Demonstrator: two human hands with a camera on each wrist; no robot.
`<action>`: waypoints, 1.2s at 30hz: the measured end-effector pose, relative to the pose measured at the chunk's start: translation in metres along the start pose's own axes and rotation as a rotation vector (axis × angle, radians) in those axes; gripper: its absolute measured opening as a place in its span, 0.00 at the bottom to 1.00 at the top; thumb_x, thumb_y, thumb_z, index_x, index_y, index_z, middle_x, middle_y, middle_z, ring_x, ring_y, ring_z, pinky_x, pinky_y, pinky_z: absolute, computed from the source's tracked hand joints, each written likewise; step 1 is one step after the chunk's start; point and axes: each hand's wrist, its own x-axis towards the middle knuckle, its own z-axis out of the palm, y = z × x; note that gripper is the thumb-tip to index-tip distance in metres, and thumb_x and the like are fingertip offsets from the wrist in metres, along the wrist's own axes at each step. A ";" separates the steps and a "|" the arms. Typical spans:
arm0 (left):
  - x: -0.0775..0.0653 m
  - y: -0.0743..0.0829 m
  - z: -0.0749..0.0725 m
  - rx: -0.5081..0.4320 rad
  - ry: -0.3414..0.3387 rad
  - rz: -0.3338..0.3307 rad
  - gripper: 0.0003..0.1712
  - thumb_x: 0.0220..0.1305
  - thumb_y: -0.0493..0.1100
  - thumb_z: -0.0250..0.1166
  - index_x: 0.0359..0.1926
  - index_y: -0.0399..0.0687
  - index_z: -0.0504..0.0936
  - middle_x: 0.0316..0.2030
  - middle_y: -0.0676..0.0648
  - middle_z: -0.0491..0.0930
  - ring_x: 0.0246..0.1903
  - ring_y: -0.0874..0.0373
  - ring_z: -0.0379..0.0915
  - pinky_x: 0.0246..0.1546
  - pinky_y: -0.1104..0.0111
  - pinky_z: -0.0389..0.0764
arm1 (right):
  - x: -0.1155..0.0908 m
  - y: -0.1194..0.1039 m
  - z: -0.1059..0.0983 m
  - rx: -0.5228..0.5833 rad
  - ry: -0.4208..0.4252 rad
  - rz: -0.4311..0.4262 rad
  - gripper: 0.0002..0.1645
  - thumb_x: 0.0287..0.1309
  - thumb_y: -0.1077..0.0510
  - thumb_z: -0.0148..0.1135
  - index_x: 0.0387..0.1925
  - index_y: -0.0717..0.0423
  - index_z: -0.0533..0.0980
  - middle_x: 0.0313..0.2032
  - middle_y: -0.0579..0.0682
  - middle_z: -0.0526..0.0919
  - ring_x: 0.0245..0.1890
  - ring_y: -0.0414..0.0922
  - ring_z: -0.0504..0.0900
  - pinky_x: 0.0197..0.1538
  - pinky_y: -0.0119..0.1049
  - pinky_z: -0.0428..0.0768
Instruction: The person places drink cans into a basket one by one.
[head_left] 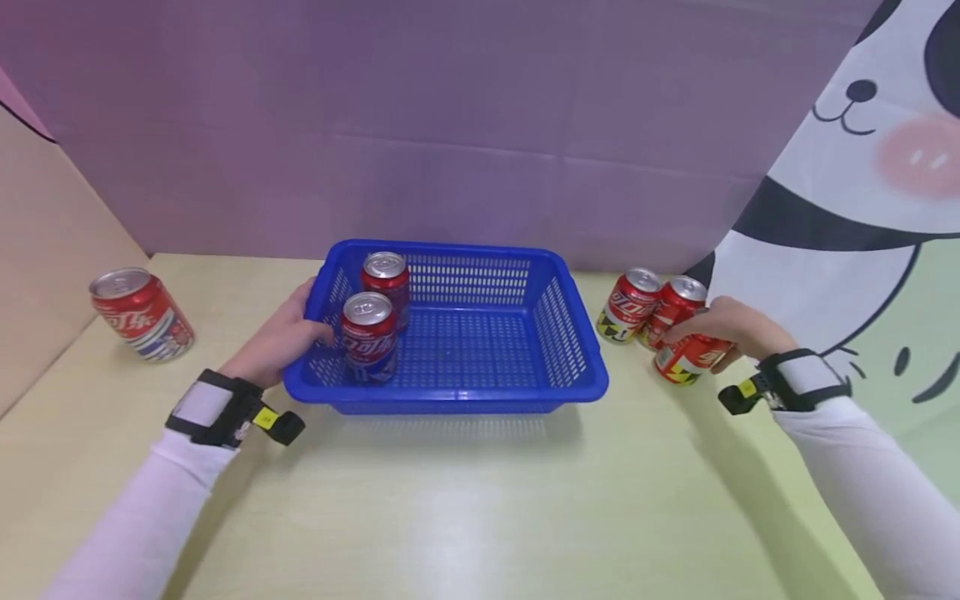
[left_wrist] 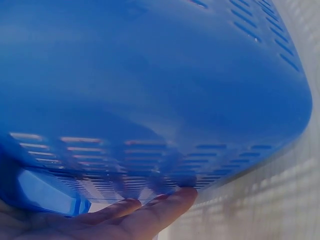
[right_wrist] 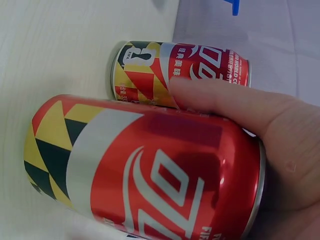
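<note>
A blue plastic basket (head_left: 465, 396) with slotted walls sits on the table, two red soda cans (head_left: 371, 337) upright at its left end. My left hand (head_left: 277, 340) grips the basket's left rim, thumb over the edge; in the left wrist view its fingers (left_wrist: 160, 212) lie against the slotted wall. To the right of the basket, my right hand (head_left: 738, 329) holds a red soda can (head_left: 688, 358) with a yellow-and-black checked lower part, slightly tilted. Behind it two similar cans (head_left: 630, 307) stand close together. The right wrist view shows the held can (right_wrist: 150, 165) large, with another can (right_wrist: 150, 70) beyond it.
A separate soda can (head_left: 142, 315) with a white and blue lower part stands on the far left. The pale wooden table (head_left: 450, 500) meets a purple cloth backdrop (head_left: 450, 125) behind the basket. A panda-print sheet (head_left: 832, 192) borders the right side.
</note>
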 end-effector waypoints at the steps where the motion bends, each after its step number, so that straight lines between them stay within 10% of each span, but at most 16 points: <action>1: 0.000 0.000 0.000 -0.002 -0.001 -0.001 0.56 0.56 0.24 0.52 0.78 0.45 0.30 0.74 0.32 0.44 0.70 0.34 0.46 0.63 0.38 0.55 | 0.001 0.000 0.000 0.009 0.004 -0.013 0.50 0.58 0.41 0.67 0.62 0.77 0.59 0.53 0.70 0.75 0.48 0.63 0.78 0.40 0.56 0.83; 36: -0.001 -0.002 0.001 -0.039 -0.002 0.019 0.55 0.55 0.24 0.52 0.77 0.44 0.31 0.74 0.32 0.44 0.69 0.35 0.47 0.64 0.39 0.56 | 0.000 0.003 -0.005 0.006 -0.044 -0.007 0.41 0.57 0.45 0.68 0.54 0.78 0.68 0.41 0.59 0.83 0.37 0.52 0.83 0.38 0.51 0.85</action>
